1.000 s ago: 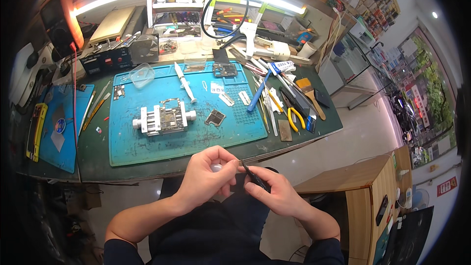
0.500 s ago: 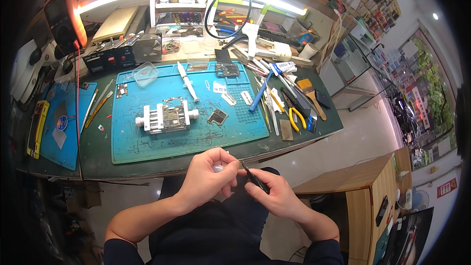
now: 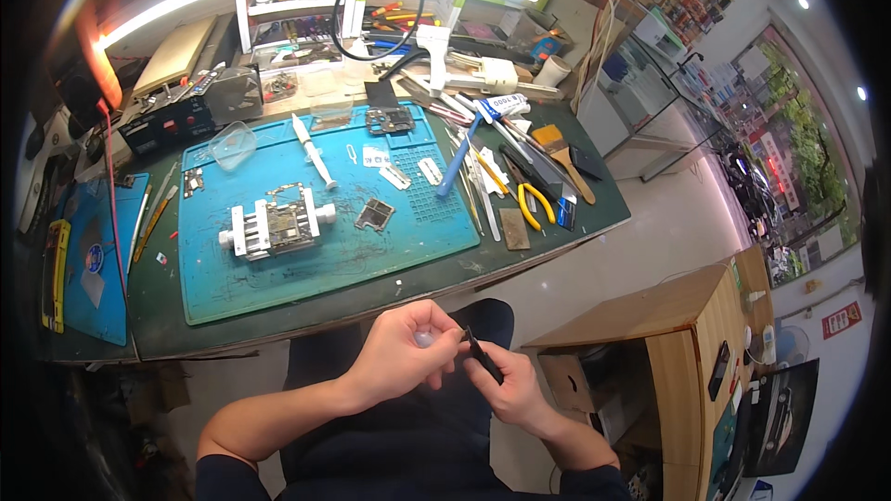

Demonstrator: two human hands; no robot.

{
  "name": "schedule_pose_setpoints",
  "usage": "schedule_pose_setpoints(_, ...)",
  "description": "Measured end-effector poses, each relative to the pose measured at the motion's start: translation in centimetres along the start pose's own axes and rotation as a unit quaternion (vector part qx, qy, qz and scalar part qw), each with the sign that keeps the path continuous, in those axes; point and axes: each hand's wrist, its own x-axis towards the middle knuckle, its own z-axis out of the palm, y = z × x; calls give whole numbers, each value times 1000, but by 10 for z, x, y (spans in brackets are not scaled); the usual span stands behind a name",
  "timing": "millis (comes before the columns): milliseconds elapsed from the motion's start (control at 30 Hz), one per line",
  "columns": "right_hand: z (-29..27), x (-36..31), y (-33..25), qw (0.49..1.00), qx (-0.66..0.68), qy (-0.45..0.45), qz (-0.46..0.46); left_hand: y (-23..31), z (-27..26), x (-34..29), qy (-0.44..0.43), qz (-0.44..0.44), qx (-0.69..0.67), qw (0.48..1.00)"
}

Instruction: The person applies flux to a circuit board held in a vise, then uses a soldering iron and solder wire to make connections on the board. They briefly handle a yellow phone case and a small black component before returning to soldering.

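Note:
Over my lap, in front of the bench, my left hand (image 3: 397, 353) is closed, with a small whitish, rounded thing (image 3: 424, 340) showing between its curled fingers. My right hand (image 3: 516, 391) grips a slim black tool (image 3: 484, 362) with a narrow tip; its exact kind does not show. That tip meets the pinched thumb and forefinger of my left hand, and whatever is pinched there is too small to make out. Beyond my hands, on the blue mat (image 3: 371, 271), a white clamp holder (image 3: 238, 230) grips a circuit board (image 3: 295, 234). A squarish board piece (image 3: 375, 214) lies beside it.
A white syringe (image 3: 314, 150) and a clear plastic box (image 3: 233, 146) lie on the mat. To its right are yellow-handled pliers (image 3: 537, 204), a blue-handled tool (image 3: 461, 156) and a brush (image 3: 568, 167). A wooden desk (image 3: 631, 311) stands at the right.
The view has shifted, so the bench sits further left in the picture. My hands stay together with the same things, slightly lower, the black tool's tip still at my left fingertips.

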Motion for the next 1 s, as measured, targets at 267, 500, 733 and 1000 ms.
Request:
schedule_pose_setpoints(267,0,-11,19,991,112,-21,68,-13,5,13,-30,-37,-24,999)
schedule_pose_setpoints(500,-3,-4,10,986,136,-65,75,-12,-4,14,-37,-36,-27,998)
schedule_pose_setpoints(733,-1,-3,19,985,133,-92,63,-13,-7,14,-40,-45,-24,998)
schedule_pose_setpoints(1000,0,-4,19,981,154,-101,61,-11,-8,11,-46,-51,-29,997)
